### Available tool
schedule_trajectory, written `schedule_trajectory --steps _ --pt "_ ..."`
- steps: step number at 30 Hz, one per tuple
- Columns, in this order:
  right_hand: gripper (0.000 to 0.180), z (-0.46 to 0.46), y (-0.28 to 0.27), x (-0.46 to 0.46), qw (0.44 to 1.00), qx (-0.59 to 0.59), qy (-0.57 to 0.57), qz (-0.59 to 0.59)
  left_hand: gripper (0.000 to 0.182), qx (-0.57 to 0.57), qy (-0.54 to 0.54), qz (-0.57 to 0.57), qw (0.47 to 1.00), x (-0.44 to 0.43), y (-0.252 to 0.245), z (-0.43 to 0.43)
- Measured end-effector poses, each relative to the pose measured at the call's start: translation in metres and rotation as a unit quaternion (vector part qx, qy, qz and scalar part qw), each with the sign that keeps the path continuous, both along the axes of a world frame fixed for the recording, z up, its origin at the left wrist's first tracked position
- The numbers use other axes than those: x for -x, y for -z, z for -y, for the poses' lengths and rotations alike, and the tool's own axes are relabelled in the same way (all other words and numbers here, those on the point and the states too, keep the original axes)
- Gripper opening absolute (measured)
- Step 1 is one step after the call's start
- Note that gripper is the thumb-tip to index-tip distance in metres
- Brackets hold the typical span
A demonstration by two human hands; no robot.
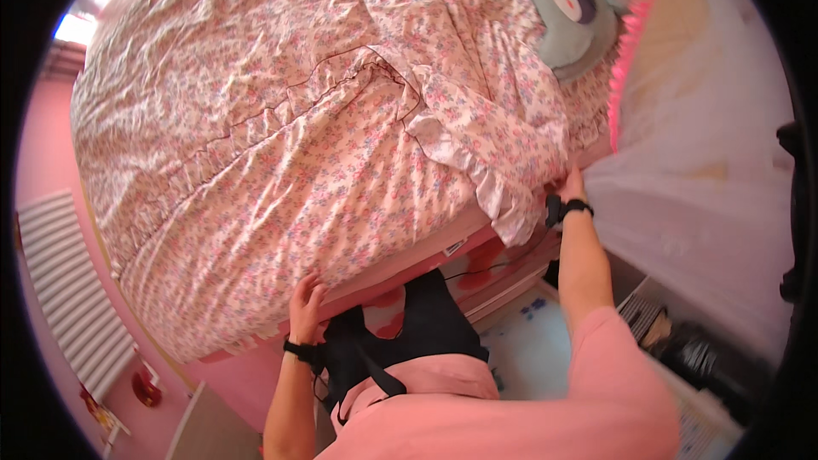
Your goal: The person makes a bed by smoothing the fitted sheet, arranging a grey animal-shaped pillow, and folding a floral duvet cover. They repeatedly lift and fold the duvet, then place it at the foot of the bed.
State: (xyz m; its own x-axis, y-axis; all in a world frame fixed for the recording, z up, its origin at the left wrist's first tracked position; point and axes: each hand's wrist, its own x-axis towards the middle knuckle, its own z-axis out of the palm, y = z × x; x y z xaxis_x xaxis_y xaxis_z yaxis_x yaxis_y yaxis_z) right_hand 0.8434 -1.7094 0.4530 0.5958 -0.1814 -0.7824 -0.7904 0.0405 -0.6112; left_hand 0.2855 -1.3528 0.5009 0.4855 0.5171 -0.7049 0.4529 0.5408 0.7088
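A bed in front of me is spread with a rumpled pink floral cover (307, 160), with ruffles and dark piping. One ruffled corner (511, 204) is folded over and hangs past the mattress edge. My left hand (307, 306) rests at the near edge of the bed, fingers slightly bent and apart, with nothing seen in it. My right hand (573, 185) reaches to the bed's side, between the folded corner and a sheer white net curtain (690, 191). Its fingertips are hidden, so I cannot tell whether it grips the fabric. Both wrists wear black bands.
A grey-green plush animal pillow (569, 13) lies at the upper right, beside the net's bright pink trim (629, 45). A white radiator (70, 287) is on the pink wall at left. Storage with a black bag (696, 358) stands at lower right.
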Motion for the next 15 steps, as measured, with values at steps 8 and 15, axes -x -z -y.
schedule_trajectory --steps 8,15 --pt "0.059 0.005 0.023 -0.013 0.957 -0.256 -0.113 -0.080 0.062 0.131 0.099 0.070 0.984 -0.325 0.009 0.058" --pt "0.059 -0.012 0.026 -0.030 0.917 -0.348 -0.182 -0.073 0.040 0.352 -0.102 0.035 0.930 -0.386 0.033 0.092"
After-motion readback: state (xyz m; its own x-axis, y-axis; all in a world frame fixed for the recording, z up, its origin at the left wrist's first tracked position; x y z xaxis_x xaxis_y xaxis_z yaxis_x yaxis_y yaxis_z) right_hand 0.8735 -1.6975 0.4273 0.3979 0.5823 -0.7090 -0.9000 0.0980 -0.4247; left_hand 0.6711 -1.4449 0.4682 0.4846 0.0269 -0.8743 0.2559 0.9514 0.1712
